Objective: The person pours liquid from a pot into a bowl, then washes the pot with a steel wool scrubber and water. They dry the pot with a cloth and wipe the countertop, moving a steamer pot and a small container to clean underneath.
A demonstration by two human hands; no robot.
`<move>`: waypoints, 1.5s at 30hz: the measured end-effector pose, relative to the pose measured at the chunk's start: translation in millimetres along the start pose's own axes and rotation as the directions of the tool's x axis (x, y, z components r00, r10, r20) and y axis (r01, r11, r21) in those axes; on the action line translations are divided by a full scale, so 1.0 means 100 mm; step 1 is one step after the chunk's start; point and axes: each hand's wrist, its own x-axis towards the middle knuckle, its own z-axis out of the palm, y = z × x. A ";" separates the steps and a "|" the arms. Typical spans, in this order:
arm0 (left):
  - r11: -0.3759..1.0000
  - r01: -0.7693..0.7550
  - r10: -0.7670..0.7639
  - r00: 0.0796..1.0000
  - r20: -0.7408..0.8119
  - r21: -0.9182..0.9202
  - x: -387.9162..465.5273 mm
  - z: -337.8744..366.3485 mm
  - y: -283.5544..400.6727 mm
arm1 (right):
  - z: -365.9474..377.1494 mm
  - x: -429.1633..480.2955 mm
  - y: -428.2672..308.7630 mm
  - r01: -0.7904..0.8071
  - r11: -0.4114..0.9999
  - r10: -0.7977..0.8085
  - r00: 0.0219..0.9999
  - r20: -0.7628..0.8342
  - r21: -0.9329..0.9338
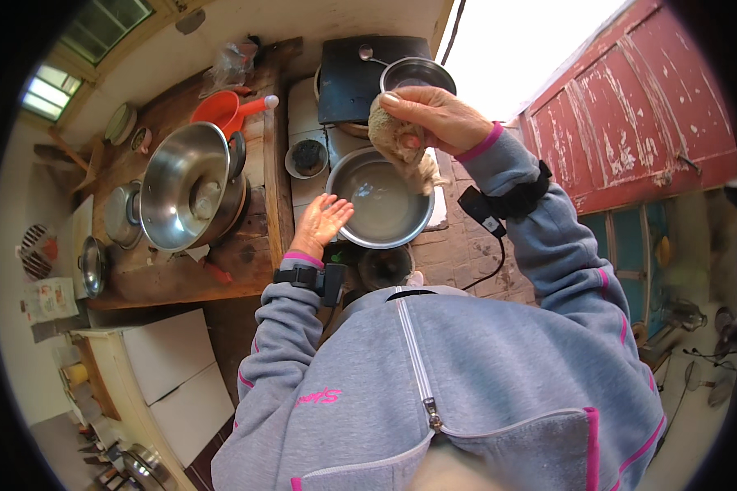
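My right hand (433, 116) grips a bunched beige cloth or fibrous scrubber (386, 132), raised above the far right rim of a metal basin (338, 212). A loose tail of it hangs down over the rim. Cloudy water (381, 199) stands in the basin. At the basin's near left side my left hand (324, 222) is held palm up, fingers apart and holding nothing. Beyond it a small white bowl (288, 169) contains a dark clump (308, 156), whose material I cannot make out.
A large steel pot (159, 212) sits tilted on the wooden table (123, 291), beside a red plastic dipper (221, 110). Ahead, a metal bowl (421, 67) and a spoon (368, 54) rest on a dark board (344, 86). A dark bucket (384, 270) stands below the basin.
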 end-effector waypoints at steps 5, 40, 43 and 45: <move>0.999 -0.007 0.015 0.969 0.247 -0.031 -0.26 0.37 -0.16 | 0.14 0.06 -0.25 0.029 0.995 -0.039 0.993 0.109 0.096; -0.371 -0.666 0.577 0.381 0.723 0.647 -2.02 -0.82 0.01 | 0.95 -1.20 2.07 0.028 0.810 -0.298 0.880 -0.370 -0.586; -0.247 -0.065 0.864 0.436 0.250 0.967 -1.85 -1.66 0.64 | 1.19 -1.42 2.09 -0.003 0.918 0.167 0.910 -0.379 0.397; -0.164 0.104 0.882 0.461 0.099 0.981 -1.71 -2.06 0.90 | 1.35 -1.49 2.11 -0.160 0.790 0.430 0.833 -0.349 0.592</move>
